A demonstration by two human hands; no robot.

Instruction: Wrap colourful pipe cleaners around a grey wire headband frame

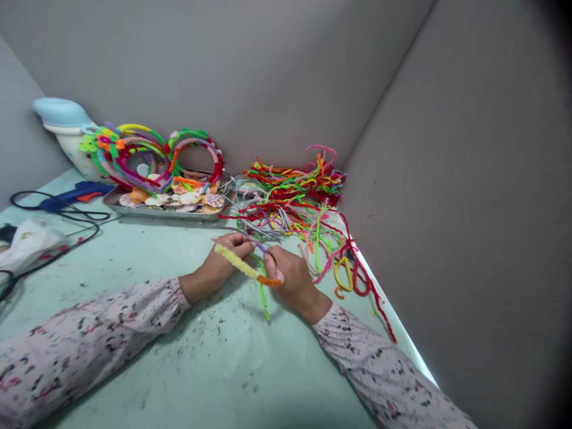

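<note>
My left hand (227, 261) and my right hand (288, 279) meet over the mint-green table (147, 357), both pinching a group of pipe cleaners. A fuzzy yellow pipe cleaner (236, 262) slants between them and ends in an orange section (270, 281). A thin purple pipe cleaner (259, 246) runs from my left fingers towards my right hand. Below the hands hangs a green pipe cleaner (263, 298). My fingers hide parts of these stems, so I cannot tell exactly where they join.
Beyond my hands lies a tangled heap of multicoloured pipe cleaners (292, 196) with grey wire (263, 217). A metal tray (163, 211) holds seashells and pipe-cleaner rings. At the left are a blue corded tool (75, 195) and a white bag (29, 243). Grey walls (451, 196) enclose the table.
</note>
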